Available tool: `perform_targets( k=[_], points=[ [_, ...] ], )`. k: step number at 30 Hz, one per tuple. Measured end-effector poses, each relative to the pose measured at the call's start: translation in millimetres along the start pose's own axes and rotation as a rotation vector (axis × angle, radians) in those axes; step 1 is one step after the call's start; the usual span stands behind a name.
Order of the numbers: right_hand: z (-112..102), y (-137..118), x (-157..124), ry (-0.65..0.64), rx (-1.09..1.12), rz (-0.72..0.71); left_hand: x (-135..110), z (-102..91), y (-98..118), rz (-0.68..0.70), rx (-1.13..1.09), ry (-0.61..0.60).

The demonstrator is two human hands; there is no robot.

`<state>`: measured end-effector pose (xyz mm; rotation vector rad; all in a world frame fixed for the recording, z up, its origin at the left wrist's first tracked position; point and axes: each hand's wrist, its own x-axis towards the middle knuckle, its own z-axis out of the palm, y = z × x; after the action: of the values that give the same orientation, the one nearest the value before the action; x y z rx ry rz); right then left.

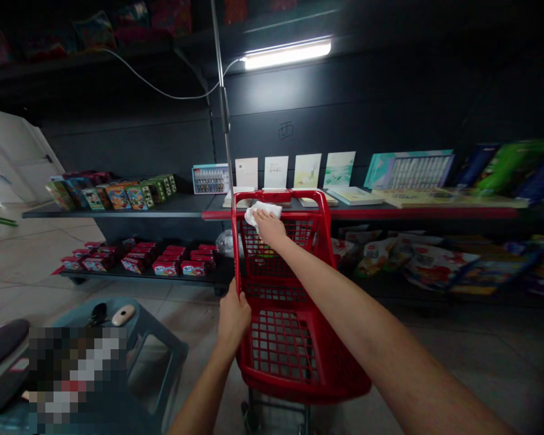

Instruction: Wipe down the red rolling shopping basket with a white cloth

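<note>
Head view: we've got our right hand [269, 228] palm-down, fingers bunched on a white cloth [263, 214], pressing it to the top rim of the red plastic shopping cart [276, 195]. Our left hand [234, 320] grips the cart's side frame, approx. bracing it. Just beyond the cart: black shelf [163, 208] w/ boxed goods; left of cart: teal plastic stool [163, 356].

Dark display shelf [118, 213] w/ colourful boxes [111, 196] on top; red boxes [167, 264] on lower shelf [118, 272]. Red-edged shelf [426, 212] next to it: books [353, 196], art sets [410, 170]; bagged goods [435, 269] below. Tiled floor [49, 257] underneath.
</note>
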<state>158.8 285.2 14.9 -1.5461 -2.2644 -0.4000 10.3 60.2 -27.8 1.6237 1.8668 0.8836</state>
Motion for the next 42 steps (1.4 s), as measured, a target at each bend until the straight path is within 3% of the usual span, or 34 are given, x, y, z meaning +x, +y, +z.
perform_targets(
  k=[6,10,13,16,18,20,22,27,31,33,36,37,40,42],
  points=[
    [-14,85,-42,0.021,-0.06,0.167,0,5.8,2,0.024,-0.035,-0.018],
    [-15,117,-64,0.082,-0.029,0.315,-1,8.3,4,0.048,-0.058,-0.029],
    [-8,112,-73,0.187,0.04,0.473,-2,10.2,6,0.053,-0.059,-0.033],
    [6,87,-73,0.317,0.122,0.743,-3,13.0,8,0.046,-0.069,-0.036],
    [17,68,-68,0.28,0.172,0.899,-4,14.5,10,0.053,-0.068,-0.037],
    [28,51,-59,0.134,0.22,0.954,-5,15.5,12,0.054,-0.043,-0.04],
    [39,32,-47,0.015,0.257,0.923,-6,16.1,14,0.052,-0.032,-0.044],
    [58,-27,-22,0.005,0.3,0.823,-7,17.8,18,0.04,-0.024,-0.066],
    [65,-49,-29,-0.006,0.333,0.525,-7,19.5,19,-0.001,-0.007,-0.059],
    [67,-34,-42,-0.015,0.248,0.325,-6,19.5,20,-0.009,-0.029,-0.054],
    [67,13,-65,-0.094,0.066,-0.001,-6,18.4,20,-0.017,-0.067,-0.047],
    [66,30,-73,-0.113,0.022,-0.053,-6,18.0,20,-0.012,-0.078,-0.047],
    [60,71,-92,-0.075,-0.078,-0.023,-5,17.7,19,0.005,-0.098,-0.048],
    [56,82,-100,-0.027,-0.125,0.055,-5,18.3,17,0.008,-0.096,-0.048]
  ],
)
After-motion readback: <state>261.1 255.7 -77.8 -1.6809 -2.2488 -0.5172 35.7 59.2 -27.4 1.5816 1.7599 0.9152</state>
